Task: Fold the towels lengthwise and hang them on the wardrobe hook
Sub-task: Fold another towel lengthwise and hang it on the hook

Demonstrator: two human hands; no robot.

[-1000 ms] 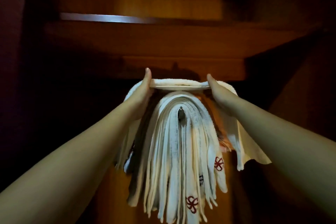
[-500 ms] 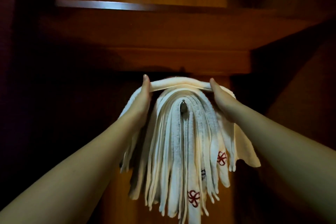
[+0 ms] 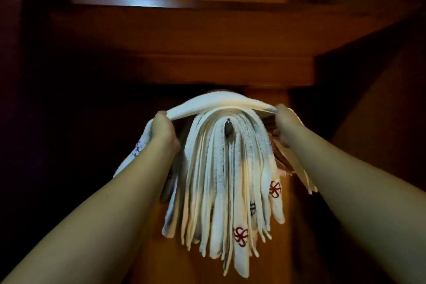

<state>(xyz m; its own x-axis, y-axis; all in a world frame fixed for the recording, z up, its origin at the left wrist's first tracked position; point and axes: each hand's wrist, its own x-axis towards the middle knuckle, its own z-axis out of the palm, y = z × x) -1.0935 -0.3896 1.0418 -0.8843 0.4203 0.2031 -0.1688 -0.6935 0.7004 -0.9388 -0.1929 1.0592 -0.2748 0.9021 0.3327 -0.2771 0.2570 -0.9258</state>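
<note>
A metal hook (image 3: pixel 228 127) on the wooden wardrobe panel (image 3: pixel 267 249) carries a thick bundle of folded white towels (image 3: pixel 221 180), draped over it and hanging down both sides, 2 red embroidered emblems showing low on the right. Arched over the top of that bundle lies 1 more folded towel (image 3: pixel 221 102). The left hand (image 3: pixel 162 130) grips its end left of the hook, fingers curled round the cloth; the right hand (image 3: pixel 284 124) grips the other end right of the hook.
</note>
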